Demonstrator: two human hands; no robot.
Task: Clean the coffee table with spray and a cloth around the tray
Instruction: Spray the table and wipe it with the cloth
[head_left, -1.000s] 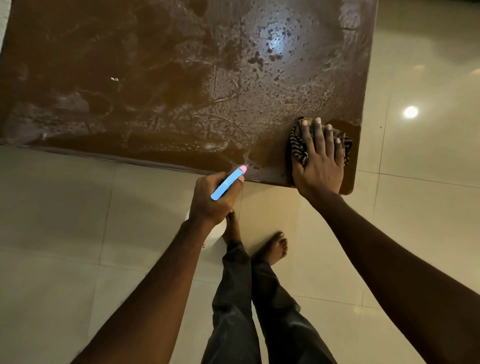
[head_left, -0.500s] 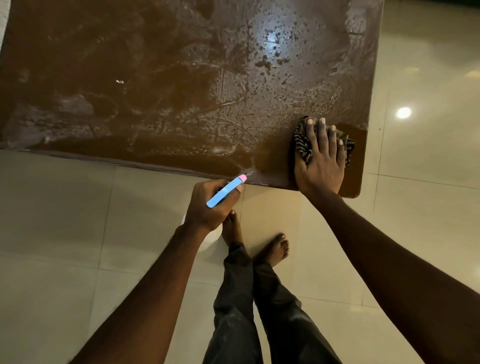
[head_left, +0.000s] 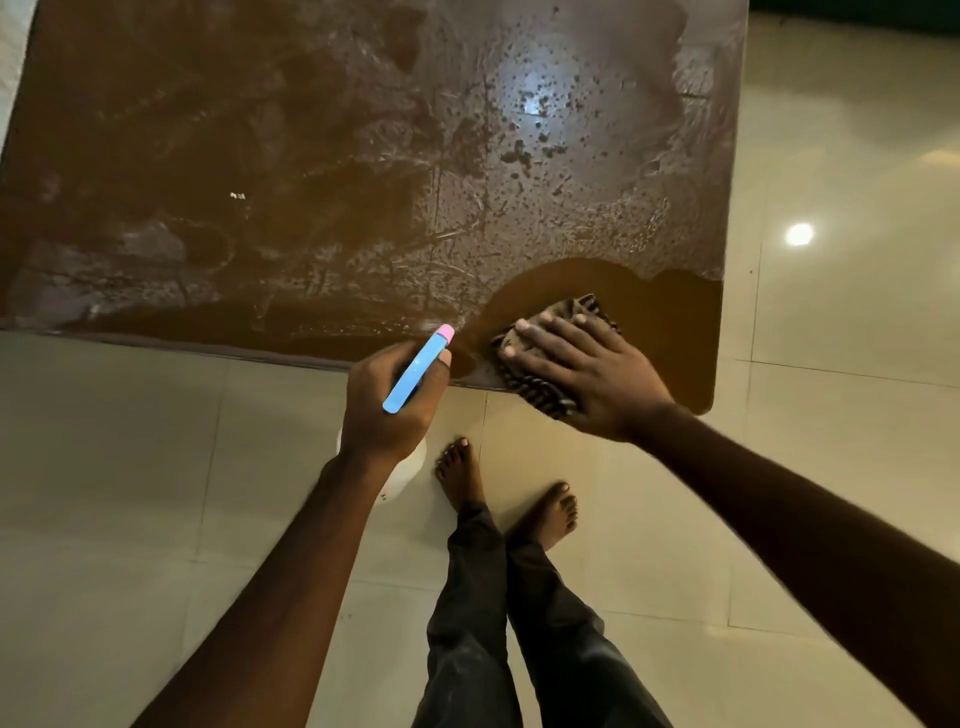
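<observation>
The brown coffee table fills the upper frame, its top wet with spray droplets and smears. My right hand presses flat, fingers straight, on a striped dark cloth at the table's near edge, close to the right corner. A clean wiped patch of bare brown surface lies around and to the right of the cloth. My left hand grips a spray bottle with a blue head and pink nozzle, just off the near edge, left of the cloth. The bottle's white body is mostly hidden under the hand. No tray is in view.
Glossy cream floor tiles surround the table. My bare feet and dark trousers stand just below the near edge, between my arms. A ceiling light reflects on the floor at the right.
My right hand has slid the cloth leftward along the near edge, leaving a wiped patch at the corner. The left hand with the spray bottle stays at the edge.
</observation>
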